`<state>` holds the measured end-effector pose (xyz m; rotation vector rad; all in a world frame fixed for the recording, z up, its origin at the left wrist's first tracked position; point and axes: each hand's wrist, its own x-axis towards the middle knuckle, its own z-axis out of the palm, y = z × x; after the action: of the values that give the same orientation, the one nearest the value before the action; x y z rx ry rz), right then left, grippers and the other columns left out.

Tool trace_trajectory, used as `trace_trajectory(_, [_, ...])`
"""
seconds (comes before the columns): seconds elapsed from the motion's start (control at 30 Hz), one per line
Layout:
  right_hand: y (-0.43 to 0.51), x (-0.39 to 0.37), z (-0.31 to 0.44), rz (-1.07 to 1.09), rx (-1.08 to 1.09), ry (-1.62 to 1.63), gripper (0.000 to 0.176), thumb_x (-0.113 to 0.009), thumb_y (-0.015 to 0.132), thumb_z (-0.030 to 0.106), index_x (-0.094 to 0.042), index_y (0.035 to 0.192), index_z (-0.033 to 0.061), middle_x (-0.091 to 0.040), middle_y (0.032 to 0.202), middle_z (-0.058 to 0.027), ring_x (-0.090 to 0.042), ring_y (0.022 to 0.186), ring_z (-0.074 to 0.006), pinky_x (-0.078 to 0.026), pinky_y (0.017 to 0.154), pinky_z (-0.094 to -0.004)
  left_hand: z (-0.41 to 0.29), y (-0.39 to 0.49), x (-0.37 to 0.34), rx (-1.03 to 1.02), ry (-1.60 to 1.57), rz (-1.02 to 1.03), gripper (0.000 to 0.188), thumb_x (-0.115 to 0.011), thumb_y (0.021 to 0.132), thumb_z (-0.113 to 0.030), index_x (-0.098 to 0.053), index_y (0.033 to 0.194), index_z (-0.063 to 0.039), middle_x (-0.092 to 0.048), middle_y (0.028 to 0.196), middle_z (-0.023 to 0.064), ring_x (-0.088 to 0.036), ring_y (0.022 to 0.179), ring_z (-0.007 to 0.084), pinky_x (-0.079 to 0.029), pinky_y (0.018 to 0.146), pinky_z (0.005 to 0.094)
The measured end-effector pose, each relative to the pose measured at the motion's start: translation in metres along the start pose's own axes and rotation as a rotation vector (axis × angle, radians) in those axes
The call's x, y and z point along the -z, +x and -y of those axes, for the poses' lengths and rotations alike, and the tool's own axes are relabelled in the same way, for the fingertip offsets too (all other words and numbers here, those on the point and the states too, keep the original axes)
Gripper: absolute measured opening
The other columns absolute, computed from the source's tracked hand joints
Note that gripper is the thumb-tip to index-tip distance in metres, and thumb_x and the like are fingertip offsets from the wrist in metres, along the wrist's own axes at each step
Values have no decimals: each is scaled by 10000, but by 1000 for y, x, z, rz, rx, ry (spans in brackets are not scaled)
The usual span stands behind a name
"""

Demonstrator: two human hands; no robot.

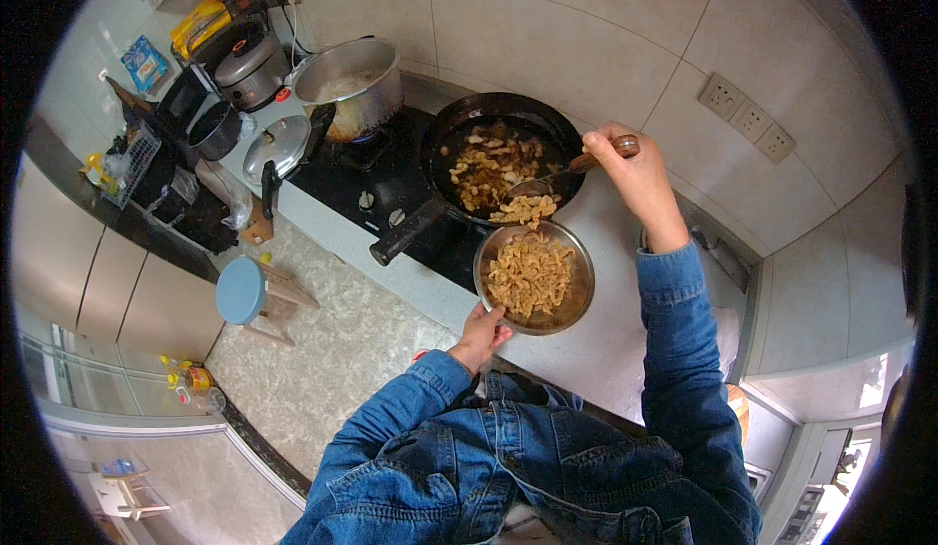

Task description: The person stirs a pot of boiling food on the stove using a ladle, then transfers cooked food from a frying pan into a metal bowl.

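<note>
My left hand (484,334) grips the near rim of a round stainless steel bowl (581,303), thumb on the edge. Strips of pale brown fried food (531,272) fill much of the bowl. In my right hand (626,171) is the wooden handle of a metal ladle or spatula (529,189), its head low over the near side of a black wok (506,105). More strips (526,209) lie heaped between the utensil's head and the bowl, at the wok's near rim. Dark oil with browned pieces (495,160) sits in the wok, whose black handle (410,232) points toward me.
Left of the wok, a large aluminium pot (366,98) stands over a blue flame on the black glass hob (333,179). A pressure cooker lid (277,151), a dark saucepan (215,131) and a rice cooker (253,69) stand further left. A blue-topped stool (240,290) is on the floor.
</note>
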<state>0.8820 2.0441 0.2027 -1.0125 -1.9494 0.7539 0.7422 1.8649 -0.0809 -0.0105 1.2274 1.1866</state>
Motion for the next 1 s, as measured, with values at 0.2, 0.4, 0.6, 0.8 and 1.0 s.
trace_trajectory(0.2, [2,0,-2,29,-27,24,441,-670,835,476,-671,785,38,-550,595,-21,-490,581,-122,-406,555,-301,1,0,0,0,1,-3,329,-607,926,-179,-511,1241,-172,-597,853,-2,-535,563,77,-554,494,217])
trace_trajectory(0.4, [0,-1,-3,38,10,67,445,-671,828,485,-681,792,42,-549,586,-23,-497,574,-128,-404,552,-308,0,-3,-1,-9,-26,3,341,-615,922,-174,-508,1246,-160,-595,841,0,-538,554,77,-554,494,219])
trace_trajectory(0.6, [-3,2,3,32,-8,-39,445,-670,829,481,-685,802,37,-566,602,-13,-507,584,-121,-407,558,-293,-1,-2,-1,13,-2,-17,360,-613,923,-173,-501,1265,-170,-601,856,2,-536,553,76,-553,500,219])
trace_trajectory(0.8, [-8,4,11,22,-32,-23,441,-670,832,477,-682,800,37,-569,610,-8,-501,590,-112,-407,563,-283,0,0,1,11,3,2,380,-615,922,-176,-490,1281,-174,-617,889,6,-538,562,79,-555,508,225])
trace_trajectory(1.0, [-9,6,14,35,-48,-46,447,-667,830,485,-681,814,38,-588,625,-11,-511,601,-114,-422,583,-284,0,-1,-1,13,-1,-15,383,-604,928,-165,-484,1291,-167,-622,943,18,-535,557,88,-555,510,226])
